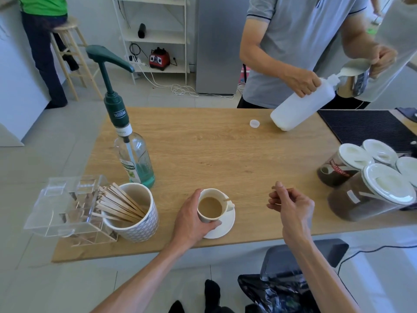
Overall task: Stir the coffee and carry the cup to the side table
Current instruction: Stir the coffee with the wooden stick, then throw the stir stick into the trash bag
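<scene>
The left hand [191, 219], right hand [291, 204] and forearms [144, 274] are bare; below the tabletop's [225, 150] near edge are black socks [212, 292].

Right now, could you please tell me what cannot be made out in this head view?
1. Whether the right hand holds anything: its curled fingers hide the palm.
2. The near left wall of the cup: the left hand wraps it.
3. The lower end of the stirrer: hidden inside the cup.
4. The side table: nowhere in frame.
5. The rightmost jar: cut off by the frame edge.
</scene>
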Demonstrator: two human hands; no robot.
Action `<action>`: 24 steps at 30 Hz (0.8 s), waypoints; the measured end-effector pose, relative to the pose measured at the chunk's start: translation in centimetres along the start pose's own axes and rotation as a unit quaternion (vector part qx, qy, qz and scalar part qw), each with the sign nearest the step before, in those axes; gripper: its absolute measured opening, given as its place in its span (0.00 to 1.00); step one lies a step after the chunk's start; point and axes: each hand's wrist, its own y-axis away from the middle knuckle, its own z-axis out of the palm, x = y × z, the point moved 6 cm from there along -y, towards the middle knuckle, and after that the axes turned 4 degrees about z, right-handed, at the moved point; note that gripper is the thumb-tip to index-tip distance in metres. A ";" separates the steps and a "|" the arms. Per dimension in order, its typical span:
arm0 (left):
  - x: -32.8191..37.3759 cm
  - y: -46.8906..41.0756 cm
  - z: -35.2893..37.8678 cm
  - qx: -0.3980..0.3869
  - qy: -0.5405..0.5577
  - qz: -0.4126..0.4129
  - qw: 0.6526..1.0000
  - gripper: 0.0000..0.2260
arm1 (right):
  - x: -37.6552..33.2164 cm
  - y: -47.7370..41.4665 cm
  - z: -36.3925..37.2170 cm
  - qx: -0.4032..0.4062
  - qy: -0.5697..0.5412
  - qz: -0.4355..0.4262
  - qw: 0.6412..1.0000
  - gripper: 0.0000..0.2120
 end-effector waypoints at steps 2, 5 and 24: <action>0.1 0.0 -0.1 -0.003 0.000 -0.001 1.000 0.49 | 0.4 0.4 0.8 -0.030 0.007 -0.001 1.000 0.09; 0.2 0.0 -0.1 -0.006 0.002 0.003 1.000 0.46 | 1.9 1.0 1.5 -0.052 0.014 0.018 0.998 0.08; 0.8 0.6 -0.3 0.038 -0.040 0.001 0.998 0.55 | 3.4 1.7 -2.1 0.003 0.045 0.065 0.997 0.04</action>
